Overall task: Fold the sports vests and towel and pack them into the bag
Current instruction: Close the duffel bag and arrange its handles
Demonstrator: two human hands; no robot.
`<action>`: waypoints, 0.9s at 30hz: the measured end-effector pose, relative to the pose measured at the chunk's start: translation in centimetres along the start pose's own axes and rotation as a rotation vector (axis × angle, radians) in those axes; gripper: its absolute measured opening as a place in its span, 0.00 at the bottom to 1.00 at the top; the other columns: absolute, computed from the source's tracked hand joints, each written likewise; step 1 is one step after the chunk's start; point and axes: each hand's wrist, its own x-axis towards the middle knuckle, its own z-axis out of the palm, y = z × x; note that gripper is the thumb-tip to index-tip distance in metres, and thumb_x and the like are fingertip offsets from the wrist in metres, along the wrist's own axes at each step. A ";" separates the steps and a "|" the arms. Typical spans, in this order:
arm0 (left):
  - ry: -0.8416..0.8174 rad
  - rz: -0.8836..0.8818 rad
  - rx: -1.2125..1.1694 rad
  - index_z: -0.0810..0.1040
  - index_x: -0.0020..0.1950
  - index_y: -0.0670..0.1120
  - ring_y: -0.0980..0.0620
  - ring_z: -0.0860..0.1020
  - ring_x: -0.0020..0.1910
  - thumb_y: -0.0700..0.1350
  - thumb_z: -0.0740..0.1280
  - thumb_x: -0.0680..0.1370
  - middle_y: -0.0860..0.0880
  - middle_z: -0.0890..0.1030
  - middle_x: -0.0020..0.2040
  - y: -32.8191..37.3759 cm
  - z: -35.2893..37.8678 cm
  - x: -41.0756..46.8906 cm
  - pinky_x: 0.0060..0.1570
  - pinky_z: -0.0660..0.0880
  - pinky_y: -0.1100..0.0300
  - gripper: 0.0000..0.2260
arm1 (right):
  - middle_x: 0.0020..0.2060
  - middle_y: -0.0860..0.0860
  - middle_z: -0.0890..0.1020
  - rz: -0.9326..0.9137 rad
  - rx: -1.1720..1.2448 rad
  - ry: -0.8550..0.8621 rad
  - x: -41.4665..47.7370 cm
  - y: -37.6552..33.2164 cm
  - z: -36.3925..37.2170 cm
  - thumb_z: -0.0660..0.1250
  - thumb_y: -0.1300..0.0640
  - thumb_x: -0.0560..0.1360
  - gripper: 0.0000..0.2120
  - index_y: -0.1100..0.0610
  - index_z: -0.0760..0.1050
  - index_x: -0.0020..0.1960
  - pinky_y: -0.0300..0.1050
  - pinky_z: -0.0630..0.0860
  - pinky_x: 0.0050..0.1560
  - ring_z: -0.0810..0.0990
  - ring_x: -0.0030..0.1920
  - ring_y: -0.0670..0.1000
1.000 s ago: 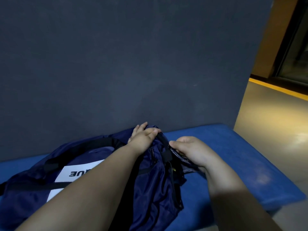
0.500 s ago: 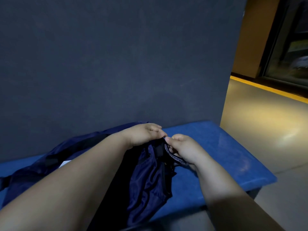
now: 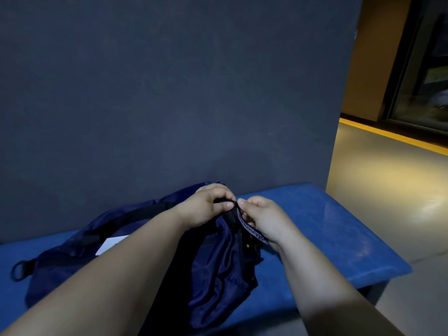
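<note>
Backdrop: dark grey wall panel (image 3: pixel 169 93), upright along the far edge of the blue worktop (image 3: pixel 327 238). To the right of the panel: glossy floor (image 3: pixel 388 180) with a yellow stripe (image 3: pixel 392 138) along the foot of a dark glazed frame (image 3: pixel 424 81).

Location of the navy bag (image 3: pixel 218 275): slumped on the worktop, left of centre, far side against the wall panel, near end sagging over the worktop's front edge. On the bag's upper face: black strap (image 3: pixel 135 212) running leftwards and a white label (image 3: pixel 109 244), print hidden behind the left forearm. At the bag's far left end: black ring (image 3: pixel 20 270) lying on the worktop. Right part of the worktop bare.

Obstruction: both forearms crossing the bag from the near edge and covering most of its middle; interior of the bag not visible.

Left hand (image 3: pixel 206 207): palm down over the bag's raised top edge, fingers (image 3: pixel 225 205) curled and clamped on the black fabric there.

Right hand (image 3: pixel 264 214): just beside the left, fingertips almost meeting it, thumb and fingers (image 3: pixel 242 202) pinched together on a grey patterned strip (image 3: pixel 252 230) at the bag's opening. Strip trailing down under the right palm.
</note>
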 end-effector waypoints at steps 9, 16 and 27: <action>0.118 -0.109 -0.222 0.78 0.44 0.56 0.58 0.73 0.57 0.42 0.66 0.80 0.55 0.76 0.54 -0.4 -2.4 0.0 0.60 0.65 0.67 0.09 | 0.35 0.51 0.76 0.021 -0.044 -0.063 -0.4 -0.6 -0.4 0.66 0.50 0.78 0.12 0.55 0.72 0.40 0.44 0.70 0.42 0.74 0.38 0.49; 0.133 -0.138 -0.189 0.81 0.44 0.53 0.58 0.74 0.57 0.39 0.67 0.79 0.55 0.76 0.54 0.2 -2.9 0.8 0.60 0.65 0.66 0.10 | 0.35 0.49 0.75 0.033 -0.005 -0.054 -0.4 -0.5 -0.5 0.65 0.53 0.79 0.12 0.54 0.71 0.39 0.44 0.76 0.47 0.75 0.40 0.48; -0.055 -0.076 0.230 0.73 0.43 0.74 0.54 0.71 0.63 0.68 0.64 0.65 0.63 0.78 0.56 2.3 -2.4 0.0 0.66 0.67 0.47 0.08 | 0.31 0.48 0.74 0.012 0.075 0.048 -0.5 -0.5 0.5 0.65 0.55 0.80 0.14 0.55 0.69 0.36 0.38 0.74 0.40 0.73 0.34 0.44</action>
